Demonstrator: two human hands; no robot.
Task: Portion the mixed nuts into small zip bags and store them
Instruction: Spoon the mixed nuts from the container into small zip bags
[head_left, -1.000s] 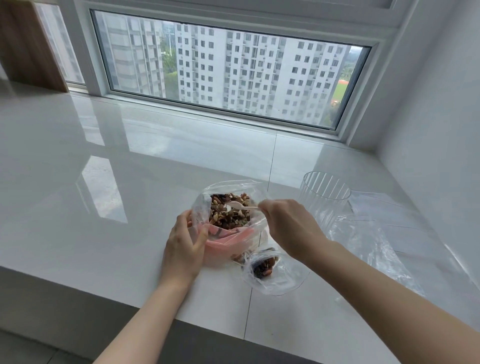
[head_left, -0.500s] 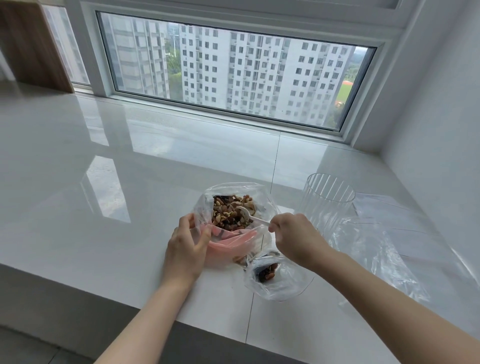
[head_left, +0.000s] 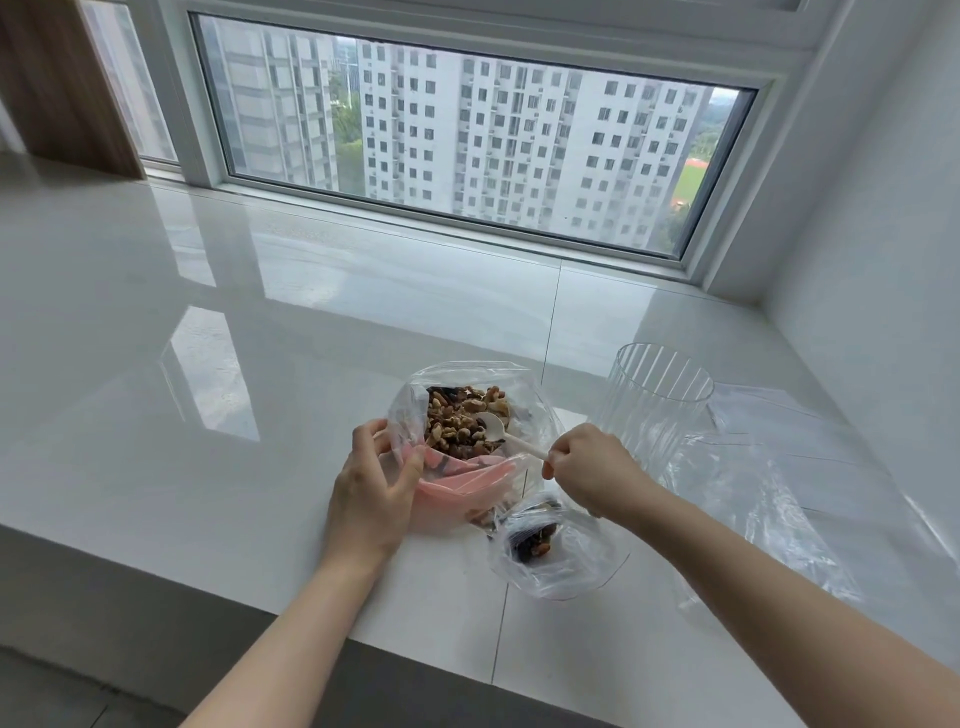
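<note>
A large clear bag with a pink lower part stands open on the white counter, full of mixed nuts. My left hand grips its left edge. My right hand pinches the handle of a small white plastic spoon, whose bowl rests on the nuts. Just in front of the big bag, under my right wrist, lies a small clear zip bag with its mouth open and a few nuts inside.
A ribbed clear plastic cup stands to the right of the big bag. Loose clear plastic bags lie spread at the right, toward the wall. The counter's front edge runs below my hands. A window sits behind.
My right hand has drawn back toward me and to the right, and the spoon now lies lower across the nuts. The left hand keeps its hold on the bag.
</note>
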